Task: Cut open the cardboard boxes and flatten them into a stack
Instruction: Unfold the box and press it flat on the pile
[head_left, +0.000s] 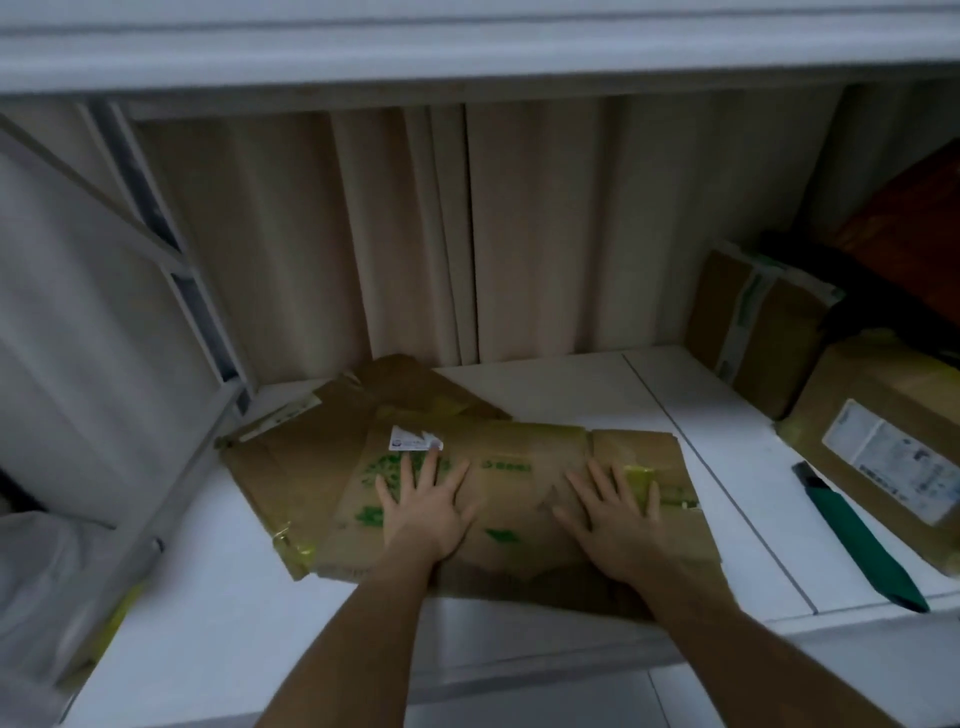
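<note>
A beige curtain (405, 234) fills the upper middle of the frame, hanging behind a white table (545, 384). At the right edge two taped boxes stand unopened: a far box (763, 332) in the upper right and a near box (883, 447) below it with a white label (893, 462) on its side. A green knife (862, 540) lies on the table just left of the near box, well apart from both hands. In the centre a flattened box (519, 499) with green print lies on top of another flat sheet (291, 467) that sticks out to the left and toward the curtain. Each grip is released: the left hand (426, 509) and the right hand (613, 525) press palm-down with fingers spread straight on the flattened box, the left one at its middle, the right one near its right end beside a strip of yellow tape (641, 480).
</note>
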